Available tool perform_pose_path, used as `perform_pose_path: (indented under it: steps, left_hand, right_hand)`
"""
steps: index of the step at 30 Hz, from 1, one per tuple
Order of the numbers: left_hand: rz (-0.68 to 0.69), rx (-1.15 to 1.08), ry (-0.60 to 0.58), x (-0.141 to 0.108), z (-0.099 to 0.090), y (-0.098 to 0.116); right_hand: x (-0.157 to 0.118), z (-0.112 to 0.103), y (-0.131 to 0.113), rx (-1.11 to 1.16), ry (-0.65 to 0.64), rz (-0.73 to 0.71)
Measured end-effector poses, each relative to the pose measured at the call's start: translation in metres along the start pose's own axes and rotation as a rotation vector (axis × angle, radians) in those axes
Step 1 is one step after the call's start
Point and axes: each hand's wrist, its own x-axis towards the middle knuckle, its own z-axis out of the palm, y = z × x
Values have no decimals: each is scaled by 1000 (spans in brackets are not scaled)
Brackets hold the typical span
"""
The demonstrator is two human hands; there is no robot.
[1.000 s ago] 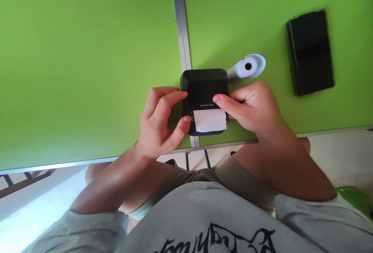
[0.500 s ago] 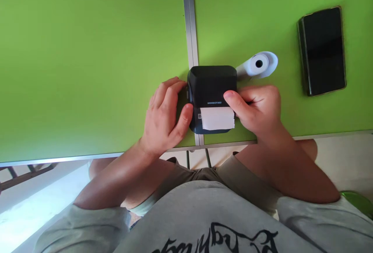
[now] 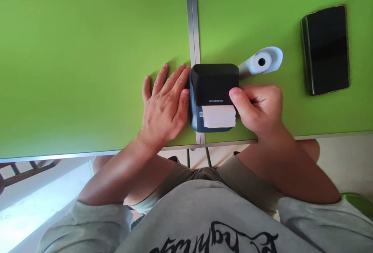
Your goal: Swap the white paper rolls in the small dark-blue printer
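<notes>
A small black label printer [image 3: 215, 84] sits on the green table near its front edge, over the metal seam. A white paper strip [image 3: 219, 116] sticks out of its front slot. My right hand [image 3: 259, 107] is closed on the printer's right side, thumb on the lid's corner and fingers curled, partly hidden. My left hand [image 3: 167, 105] lies flat on the table with fingers spread, right against the printer's left side. Behind the printer on the right lies a roll of white paper [image 3: 261, 62] on its side, its end partly unrolled.
A dark smartphone [image 3: 328, 51] with a case lies at the right of the green table [image 3: 87, 51]. The metal seam [image 3: 192, 20] runs back from the table's front edge. My lap and grey shirt are below the edge.
My left hand has let its curled fingers off the printer's side and now lies flat with fingers spread. The right hand keeps its grip; the printer looks almost unmoved.
</notes>
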Motion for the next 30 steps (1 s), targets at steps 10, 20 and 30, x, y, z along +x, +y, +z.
perform_pose_path:
  steps: [10, 20, 30]
  left_hand:
    - [200, 2, 11, -17, -4, -2]
    - [323, 253, 29, -37, 9, -1]
    - [327, 182, 94, -33, 10, -4]
  right_hand:
    - [-1, 1, 4, -6, 4, -35]
    - [-2, 2, 7, -5, 44, -41]
    - [-2, -4, 9, -32, -148, 146]
